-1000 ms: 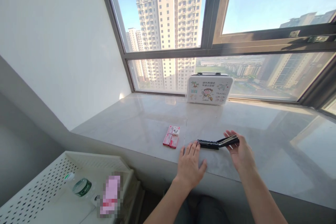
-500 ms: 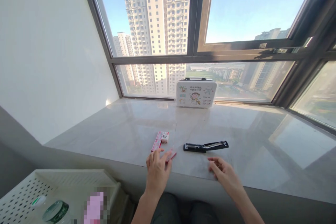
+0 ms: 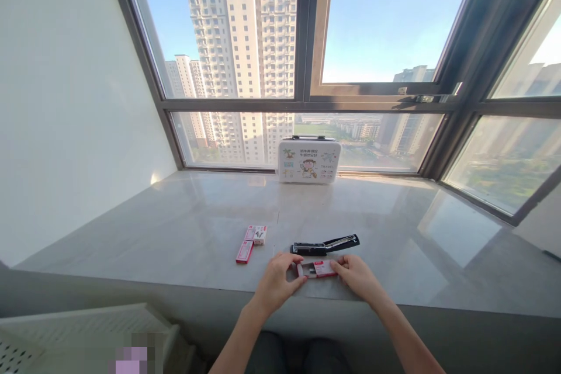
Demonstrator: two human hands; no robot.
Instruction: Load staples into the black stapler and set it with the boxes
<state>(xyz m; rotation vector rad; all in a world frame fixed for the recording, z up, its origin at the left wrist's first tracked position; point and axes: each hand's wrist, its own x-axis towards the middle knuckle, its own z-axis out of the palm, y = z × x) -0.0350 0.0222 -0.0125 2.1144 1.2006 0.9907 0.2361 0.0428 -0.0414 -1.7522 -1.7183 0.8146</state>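
Between my two hands is a small red-and-white staple box (image 3: 323, 269), its inner tray slid partly out to the left with some staples showing inside. My left hand (image 3: 277, 281) grips the tray end between thumb and fingers. On the sleeve's right end, my right hand (image 3: 356, 278) is closed with thumb and fingertips. Just behind the box lies a black stapler (image 3: 309, 248), its top arm swung open to the right. Farther left, several more staple boxes (image 3: 244, 252) lie close together on the pale stone sill (image 3: 210, 210).
A white case with cartoon prints (image 3: 309, 162) stands against the window (image 3: 228, 140) at the back. Below the sill's front edge, at lower left, is a cream plastic basket (image 3: 144, 318) with a blurred pink item inside.
My left hand has carried a staple box rightward, in front of the stapler. My right hand has taken its other end, and the box's tray now sticks out. The view has turned right.
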